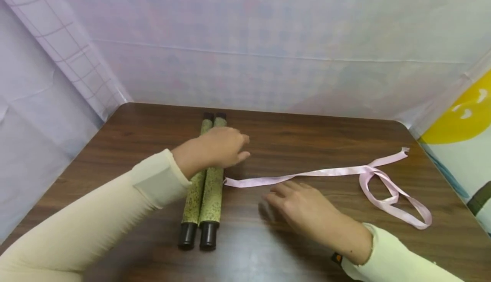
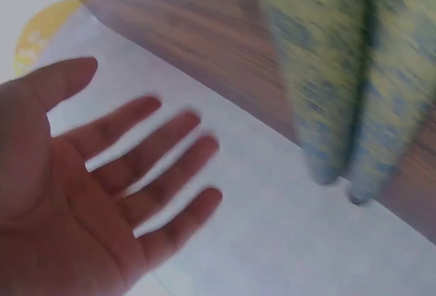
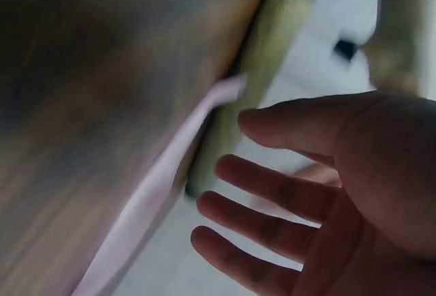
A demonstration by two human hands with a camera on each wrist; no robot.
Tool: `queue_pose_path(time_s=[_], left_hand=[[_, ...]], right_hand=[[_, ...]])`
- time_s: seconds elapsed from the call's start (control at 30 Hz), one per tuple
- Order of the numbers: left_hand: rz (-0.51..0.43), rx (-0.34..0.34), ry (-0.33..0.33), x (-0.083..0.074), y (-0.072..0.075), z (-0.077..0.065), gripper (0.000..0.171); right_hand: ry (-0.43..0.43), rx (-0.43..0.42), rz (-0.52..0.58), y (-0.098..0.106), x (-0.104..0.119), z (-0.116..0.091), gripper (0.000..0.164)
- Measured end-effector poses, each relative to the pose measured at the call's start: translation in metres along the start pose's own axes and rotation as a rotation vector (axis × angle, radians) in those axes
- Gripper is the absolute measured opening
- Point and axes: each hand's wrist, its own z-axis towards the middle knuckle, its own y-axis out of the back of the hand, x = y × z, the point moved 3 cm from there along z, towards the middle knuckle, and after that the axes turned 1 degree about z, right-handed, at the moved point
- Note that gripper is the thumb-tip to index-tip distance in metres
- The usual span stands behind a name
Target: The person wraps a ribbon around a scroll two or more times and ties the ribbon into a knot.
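Note:
Two yellow-green speckled scroll rolls (image 1: 210,201) with dark end knobs lie side by side on the table, pointing away from me. My left hand (image 1: 220,146) hovers over their upper half and hides part of them. In the left wrist view its fingers (image 2: 167,139) are spread and hold nothing, with the rolls beside them. A pink satin ribbon (image 1: 337,171) stretches right from beside the rolls and ends in a loose loop. Close below the ribbon's near stretch is my right hand (image 1: 303,205). The right wrist view shows its fingers (image 3: 272,187) relaxed and apart, gripping nothing.
The brown wood-grain table (image 1: 134,137) has rounded far corners. Pale sheeting (image 1: 268,26) hangs behind it and on the left. On the right is a sheet with a yellow printed figure (image 1: 460,122), and a dark green shape (image 1: 479,199) stands at the right edge.

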Motion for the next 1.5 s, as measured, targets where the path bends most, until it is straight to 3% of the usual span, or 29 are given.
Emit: queue_pose_path(time_s=[0.17, 0.3, 0.67, 1.1, 1.23, 1.4, 1.5], left_hand=[[0.032, 0.053, 0.229, 0.034, -0.010, 0.008, 0.070], [0.020, 0.140, 0.349, 0.049, -0.023, 0.012, 0.085], [-0.009, 0.257, 0.329, 0.057, -0.046, 0.022, 0.095], [-0.062, 0.262, 0.346, 0.059, -0.054, 0.030, 0.091], [-0.136, 0.252, 0.352, 0.064, -0.057, 0.029, 0.084], [-0.246, 0.168, 0.365, 0.070, -0.063, 0.026, 0.076], [-0.272, 0.121, 0.383, 0.073, -0.066, 0.026, 0.073]], right_hand=[[0.127, 0.031, -0.068, -0.007, 0.033, 0.015, 0.063], [0.202, 0.036, -0.131, -0.012, 0.049, 0.031, 0.073], [0.283, 0.051, -0.275, -0.027, 0.071, 0.076, 0.072], [0.263, 0.152, -0.451, -0.032, 0.082, 0.104, 0.074], [0.256, 0.170, -0.480, -0.039, 0.087, 0.111, 0.066], [0.314, 0.137, -0.525, -0.048, 0.093, 0.116, 0.046], [0.334, 0.141, -0.533, -0.049, 0.093, 0.119, 0.044]])
